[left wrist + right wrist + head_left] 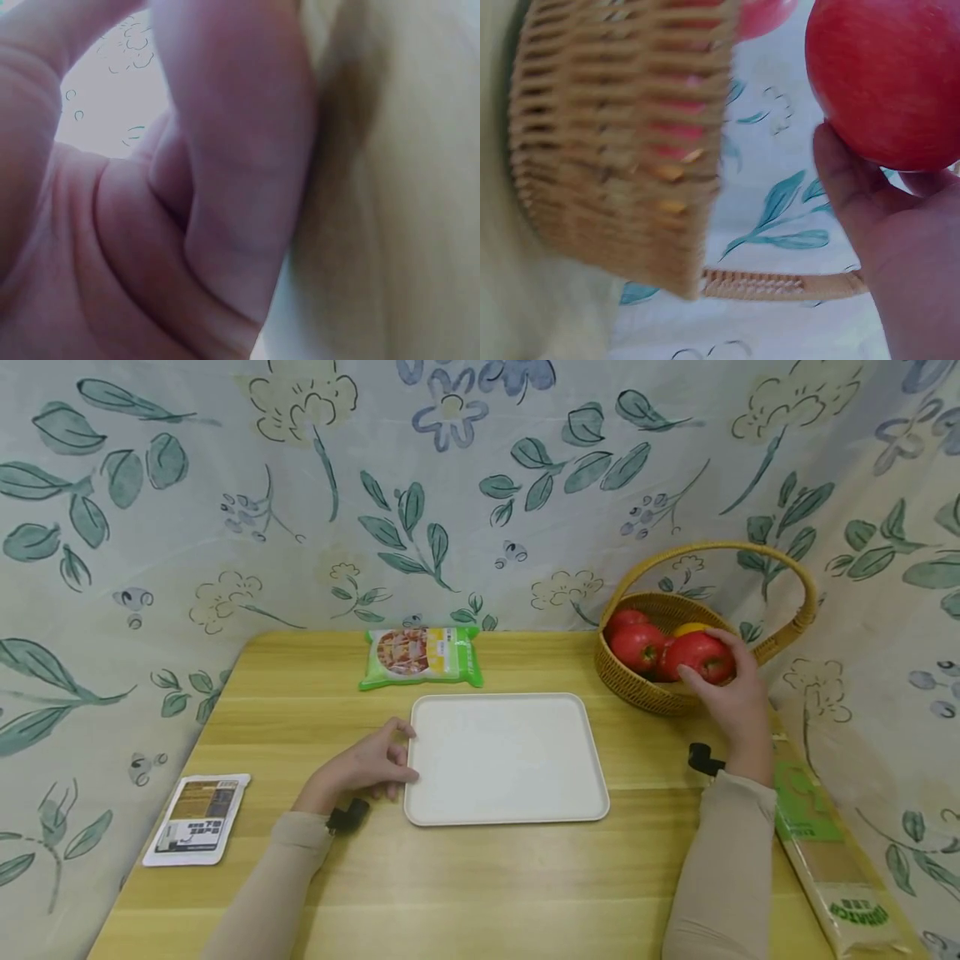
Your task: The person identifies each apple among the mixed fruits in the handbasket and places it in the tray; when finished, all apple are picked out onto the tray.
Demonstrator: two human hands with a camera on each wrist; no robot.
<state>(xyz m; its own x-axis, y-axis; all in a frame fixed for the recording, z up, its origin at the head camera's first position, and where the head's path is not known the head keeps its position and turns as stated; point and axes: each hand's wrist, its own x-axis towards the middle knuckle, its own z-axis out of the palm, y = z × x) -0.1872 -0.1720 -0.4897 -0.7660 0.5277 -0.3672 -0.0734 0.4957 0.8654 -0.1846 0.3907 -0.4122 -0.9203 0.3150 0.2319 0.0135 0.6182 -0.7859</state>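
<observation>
In the head view, my right hand [731, 693] grips a red apple [701, 657] between thumb and fingers at the near right side of a wicker basket [637, 689]. The right wrist view shows this apple [892, 82] above the basket's rim, the palm beneath it. More red apples [637, 646] and a yellow fruit [688, 629] lie in the basket. My left hand [371, 760], fingers loosely bent, rests at the left edge of a white rectangular tray [506, 760], its fingertips right at the rim. Close up, the left wrist view shows bent fingers [240, 150] beside the wooden tabletop.
A green-edged food packet [422, 656] lies behind the tray. On the table's left side is a flat white package [197, 820] with a printed label. A long green and clear packet [832, 860] lies along the right edge. Flowered cloth [480, 527] hangs behind the table.
</observation>
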